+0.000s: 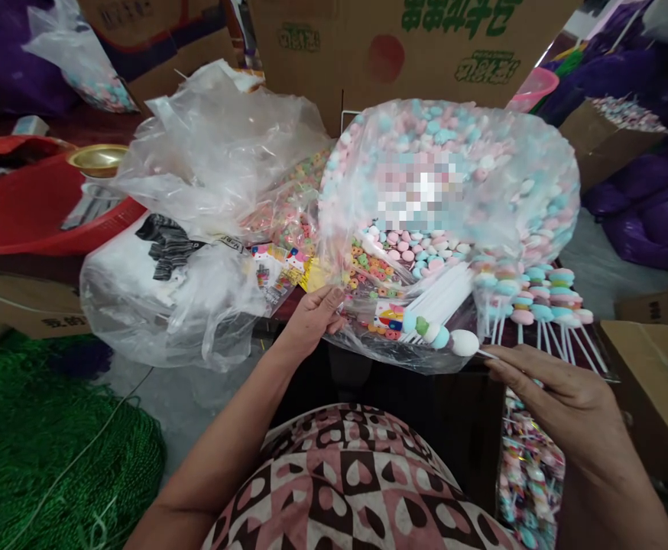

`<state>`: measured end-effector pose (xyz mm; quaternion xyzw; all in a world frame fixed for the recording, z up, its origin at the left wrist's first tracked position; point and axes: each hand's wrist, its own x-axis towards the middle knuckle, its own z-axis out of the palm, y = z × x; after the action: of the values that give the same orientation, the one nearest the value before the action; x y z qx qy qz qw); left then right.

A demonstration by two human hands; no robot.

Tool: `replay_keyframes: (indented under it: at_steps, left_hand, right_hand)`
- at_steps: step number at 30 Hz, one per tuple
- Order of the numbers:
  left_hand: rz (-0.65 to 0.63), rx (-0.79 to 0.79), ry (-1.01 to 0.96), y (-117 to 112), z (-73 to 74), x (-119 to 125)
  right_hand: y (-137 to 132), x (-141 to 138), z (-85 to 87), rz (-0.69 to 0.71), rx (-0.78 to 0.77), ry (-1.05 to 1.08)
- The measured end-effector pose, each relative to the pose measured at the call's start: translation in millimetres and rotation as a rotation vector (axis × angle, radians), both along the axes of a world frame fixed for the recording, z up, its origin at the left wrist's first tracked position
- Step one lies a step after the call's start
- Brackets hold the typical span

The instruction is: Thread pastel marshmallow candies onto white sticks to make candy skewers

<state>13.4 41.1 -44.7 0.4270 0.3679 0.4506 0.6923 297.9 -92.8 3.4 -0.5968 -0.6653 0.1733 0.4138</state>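
stick with soft candies, held aslant in front of the body, just above the near edge of a clear plastic sheet. right hand closed in a pinch on the bare end, thumb pressed against fingers, probably to leave the candies untouched. along the stick, from the right hand inward: a white candy, a blue candy, a green candy, then more blue. left hand near the opposite end, thumb and fingertips drawn together beside a printed wrapper; impossible to tell whether on plastic, on wrapper or on nothing. behind the held stick, a sheaf of white sticks, apparently for short reach. farther back, a large bag of pink, blue and white candies, mouth toward the body, likely for easy picking; ring candies just to the left. at right, loaded skewers, bare ends toward the body, presumably for clean handling.
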Motion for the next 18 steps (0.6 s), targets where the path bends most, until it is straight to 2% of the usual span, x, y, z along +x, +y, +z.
replay_keyframes:
  at_steps: [8,11,14,16,18]
  left_hand:
    - [-0.195,0.183,0.233,-6,6.0,-5]
    - [-0.202,0.211,0.29,-6,9.9,-6]
    - [-0.088,0.15,0.139,-7,16.9,-2]
    - [-0.045,0.045,-0.08,-9,24.0,3]
    - [-0.064,-0.051,-0.301,-12,31.0,9]
  right_hand:
    - [2,-14,-14.2,0.01,-0.179,0.109]
    - [3,-19,-17.5,-0.007,-0.219,0.162]
    - [4,-26,-23.0,-0.02,-0.226,0.213]
    - [4,-34,-27.8,-0.063,-0.231,0.255]
    - [4,-44,-32.9,-0.113,-0.238,0.297]
